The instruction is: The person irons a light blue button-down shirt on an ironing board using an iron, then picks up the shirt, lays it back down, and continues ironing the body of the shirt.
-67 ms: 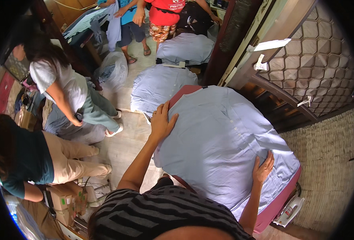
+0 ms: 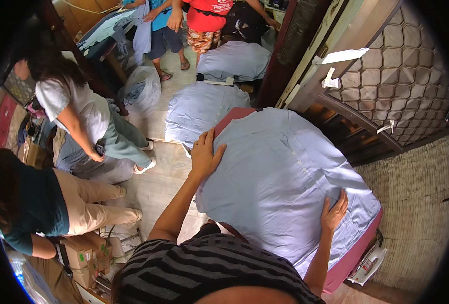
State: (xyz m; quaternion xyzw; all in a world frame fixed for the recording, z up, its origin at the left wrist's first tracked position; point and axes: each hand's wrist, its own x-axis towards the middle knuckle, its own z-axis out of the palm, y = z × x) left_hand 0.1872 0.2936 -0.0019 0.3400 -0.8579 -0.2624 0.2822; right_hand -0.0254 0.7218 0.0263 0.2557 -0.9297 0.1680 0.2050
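A light blue button-up shirt [image 2: 265, 172] lies spread over a maroon-covered ironing board [image 2: 353, 258], its row of small white buttons running along the right part. My left hand [image 2: 207, 154] rests flat at the shirt's upper left edge, fingers stretched out and thumb apart. On the right side of the cloth, over some folds, lies my right hand [image 2: 334, 210] with its fingers extended. Neither hand grips the fabric. A white iron [image 2: 369, 266] stands at the board's lower right end.
Beyond the board sit another blue shirt [image 2: 201, 111] and a further blue garment [image 2: 234, 61]. People stand at the left and far side. A clear plastic bag [image 2: 143, 91] of clothes is on the floor. Cardboard boxes [image 2: 80, 253] are at lower left; a metal grille door [image 2: 391, 76] bounds the right.
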